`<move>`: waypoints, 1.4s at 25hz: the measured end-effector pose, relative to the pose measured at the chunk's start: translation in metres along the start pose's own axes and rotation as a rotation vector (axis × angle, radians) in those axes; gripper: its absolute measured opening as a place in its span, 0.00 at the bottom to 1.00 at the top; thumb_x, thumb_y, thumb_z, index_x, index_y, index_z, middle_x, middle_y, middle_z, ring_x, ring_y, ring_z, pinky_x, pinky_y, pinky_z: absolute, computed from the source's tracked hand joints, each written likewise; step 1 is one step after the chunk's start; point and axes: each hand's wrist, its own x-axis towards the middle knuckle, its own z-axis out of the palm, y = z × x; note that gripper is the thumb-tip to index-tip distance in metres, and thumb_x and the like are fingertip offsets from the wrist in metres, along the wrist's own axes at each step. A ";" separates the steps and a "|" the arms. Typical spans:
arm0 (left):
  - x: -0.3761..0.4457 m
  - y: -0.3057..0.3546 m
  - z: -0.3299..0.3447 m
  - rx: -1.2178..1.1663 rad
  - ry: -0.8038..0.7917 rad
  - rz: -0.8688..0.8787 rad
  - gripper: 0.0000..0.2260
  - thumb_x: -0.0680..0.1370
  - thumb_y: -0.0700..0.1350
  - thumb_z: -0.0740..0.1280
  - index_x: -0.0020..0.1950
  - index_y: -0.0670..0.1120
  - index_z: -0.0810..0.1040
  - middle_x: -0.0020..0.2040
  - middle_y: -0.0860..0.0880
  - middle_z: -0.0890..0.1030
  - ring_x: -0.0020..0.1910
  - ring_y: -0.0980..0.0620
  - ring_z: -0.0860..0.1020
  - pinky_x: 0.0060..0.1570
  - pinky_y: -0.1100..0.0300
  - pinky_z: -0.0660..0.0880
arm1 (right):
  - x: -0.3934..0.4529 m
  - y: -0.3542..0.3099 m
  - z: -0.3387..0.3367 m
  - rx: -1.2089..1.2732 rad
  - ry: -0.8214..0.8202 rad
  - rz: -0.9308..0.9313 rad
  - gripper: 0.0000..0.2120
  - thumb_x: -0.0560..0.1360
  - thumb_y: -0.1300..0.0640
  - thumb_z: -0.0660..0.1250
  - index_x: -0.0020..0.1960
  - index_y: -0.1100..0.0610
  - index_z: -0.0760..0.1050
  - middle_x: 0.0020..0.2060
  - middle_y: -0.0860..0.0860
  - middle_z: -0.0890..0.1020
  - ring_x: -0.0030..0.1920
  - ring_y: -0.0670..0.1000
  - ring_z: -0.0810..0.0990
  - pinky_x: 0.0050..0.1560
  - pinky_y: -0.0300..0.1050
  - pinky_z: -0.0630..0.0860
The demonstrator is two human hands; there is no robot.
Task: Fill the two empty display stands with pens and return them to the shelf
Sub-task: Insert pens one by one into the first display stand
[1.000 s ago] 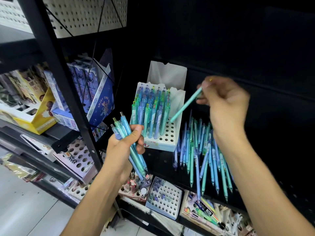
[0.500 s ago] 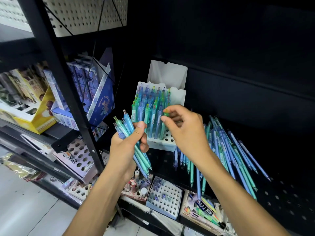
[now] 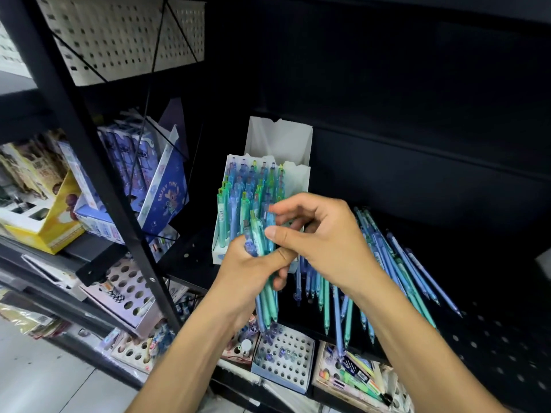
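A white display stand (image 3: 295, 177) stands on the black shelf (image 3: 492, 332), holding several blue and green pens upright in its holes. My left hand (image 3: 249, 269) grips a bundle of blue and green pens (image 3: 265, 302) just in front of the stand. Right beside it, my right hand (image 3: 322, 236) pinches the top of one pen in that bundle with thumb and forefinger. A loose pile of pens (image 3: 396, 272) lies on the shelf to the right of the stand, partly hidden by my right wrist.
A black upright post (image 3: 98, 186) runs down the left. Left of it sit blue boxes (image 3: 140, 174) and a yellow box (image 3: 50, 225). Lower shelves hold a perforated white stand (image 3: 283, 362), a pink holed stand (image 3: 128, 290) and a tray of mixed pens (image 3: 357, 377).
My right hand put a green pen into the stand, then drew back to the bundle in my left hand. The left hand moved right and up, closer to the stand.
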 end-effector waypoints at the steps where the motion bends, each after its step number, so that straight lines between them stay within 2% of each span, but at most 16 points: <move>1: 0.000 0.000 0.001 -0.002 -0.007 -0.019 0.11 0.72 0.40 0.75 0.49 0.37 0.76 0.26 0.48 0.73 0.25 0.51 0.69 0.25 0.61 0.67 | -0.001 0.000 -0.001 0.034 0.027 0.031 0.09 0.70 0.60 0.78 0.49 0.52 0.83 0.40 0.46 0.84 0.39 0.42 0.80 0.41 0.36 0.76; 3: 0.001 -0.002 -0.001 -0.026 -0.023 -0.059 0.31 0.65 0.46 0.78 0.61 0.32 0.72 0.28 0.46 0.76 0.26 0.51 0.72 0.26 0.60 0.70 | -0.001 -0.002 -0.001 0.149 0.069 0.087 0.08 0.71 0.62 0.77 0.48 0.55 0.82 0.38 0.47 0.84 0.35 0.43 0.80 0.39 0.38 0.77; 5: 0.000 -0.004 -0.002 -0.032 -0.022 -0.090 0.37 0.65 0.46 0.78 0.66 0.30 0.67 0.29 0.45 0.78 0.27 0.50 0.73 0.28 0.61 0.72 | 0.003 -0.010 -0.005 0.273 0.128 0.098 0.06 0.73 0.64 0.73 0.49 0.58 0.80 0.38 0.52 0.85 0.34 0.47 0.80 0.35 0.40 0.77; 7: -0.003 -0.005 -0.005 -0.019 -0.028 -0.102 0.30 0.67 0.45 0.77 0.62 0.32 0.71 0.30 0.45 0.78 0.27 0.50 0.74 0.28 0.61 0.72 | 0.015 -0.019 -0.020 0.392 0.272 0.056 0.06 0.76 0.67 0.68 0.51 0.60 0.79 0.42 0.56 0.86 0.38 0.49 0.82 0.33 0.40 0.78; 9: -0.004 -0.006 -0.010 -0.004 -0.008 -0.076 0.15 0.67 0.44 0.75 0.49 0.39 0.79 0.30 0.46 0.77 0.27 0.51 0.73 0.27 0.61 0.71 | 0.031 -0.023 -0.041 0.478 0.483 -0.051 0.08 0.78 0.69 0.64 0.52 0.61 0.78 0.46 0.60 0.85 0.43 0.53 0.84 0.34 0.42 0.80; 10: -0.004 -0.006 -0.013 -0.005 0.014 -0.057 0.09 0.68 0.44 0.74 0.44 0.42 0.79 0.29 0.46 0.76 0.27 0.51 0.73 0.27 0.61 0.71 | 0.040 -0.021 -0.050 0.459 0.566 -0.113 0.09 0.78 0.69 0.62 0.53 0.60 0.78 0.47 0.60 0.84 0.46 0.57 0.85 0.36 0.43 0.81; 12: -0.003 -0.004 -0.018 -0.017 0.062 -0.020 0.05 0.68 0.43 0.73 0.40 0.44 0.79 0.29 0.46 0.75 0.27 0.52 0.72 0.26 0.62 0.70 | 0.052 -0.010 -0.054 0.374 0.621 -0.174 0.10 0.78 0.69 0.60 0.51 0.58 0.77 0.45 0.59 0.83 0.48 0.60 0.84 0.38 0.45 0.82; 15: -0.001 0.000 -0.022 -0.034 0.110 0.008 0.07 0.68 0.43 0.72 0.42 0.42 0.78 0.28 0.48 0.75 0.27 0.53 0.73 0.26 0.63 0.71 | 0.061 0.018 -0.035 0.244 0.527 -0.113 0.09 0.78 0.68 0.62 0.51 0.56 0.77 0.47 0.55 0.83 0.47 0.53 0.84 0.43 0.47 0.83; 18: -0.002 0.003 -0.022 -0.021 0.110 0.013 0.07 0.69 0.43 0.72 0.43 0.42 0.78 0.28 0.47 0.75 0.27 0.53 0.72 0.27 0.62 0.71 | 0.065 0.040 -0.017 -0.032 0.437 -0.127 0.10 0.77 0.63 0.64 0.56 0.55 0.78 0.47 0.47 0.84 0.46 0.48 0.83 0.49 0.53 0.82; 21: -0.003 0.004 -0.023 -0.020 0.112 0.019 0.07 0.69 0.42 0.72 0.43 0.41 0.78 0.28 0.47 0.75 0.27 0.53 0.72 0.26 0.63 0.71 | 0.068 0.044 -0.013 -0.206 0.394 -0.127 0.11 0.77 0.61 0.65 0.58 0.55 0.79 0.50 0.46 0.85 0.47 0.43 0.83 0.52 0.47 0.81; 25: -0.002 0.004 -0.026 -0.025 0.118 0.029 0.07 0.69 0.42 0.72 0.43 0.41 0.78 0.28 0.47 0.75 0.27 0.53 0.73 0.26 0.63 0.71 | 0.069 0.042 -0.017 -0.318 0.388 -0.126 0.11 0.78 0.59 0.66 0.59 0.54 0.80 0.53 0.49 0.85 0.51 0.44 0.83 0.53 0.40 0.78; 30: 0.001 0.003 -0.023 -0.031 0.107 0.021 0.07 0.69 0.42 0.73 0.43 0.42 0.78 0.29 0.47 0.75 0.27 0.53 0.73 0.27 0.62 0.71 | 0.070 0.045 -0.016 -0.458 0.265 -0.106 0.11 0.79 0.59 0.66 0.60 0.56 0.79 0.53 0.50 0.85 0.51 0.47 0.83 0.53 0.38 0.76; 33: 0.002 0.002 -0.020 -0.037 0.098 0.019 0.08 0.69 0.43 0.73 0.43 0.41 0.78 0.29 0.47 0.75 0.27 0.54 0.74 0.27 0.62 0.72 | 0.083 0.038 -0.015 -0.659 0.184 -0.148 0.11 0.79 0.59 0.64 0.61 0.55 0.76 0.51 0.50 0.86 0.49 0.51 0.84 0.52 0.45 0.79; 35: 0.002 0.001 -0.018 -0.038 0.091 0.016 0.08 0.68 0.43 0.73 0.43 0.41 0.78 0.29 0.47 0.75 0.27 0.54 0.74 0.27 0.63 0.72 | 0.088 0.038 -0.013 -0.801 0.151 -0.179 0.12 0.80 0.59 0.63 0.62 0.53 0.73 0.47 0.52 0.85 0.46 0.54 0.82 0.48 0.50 0.79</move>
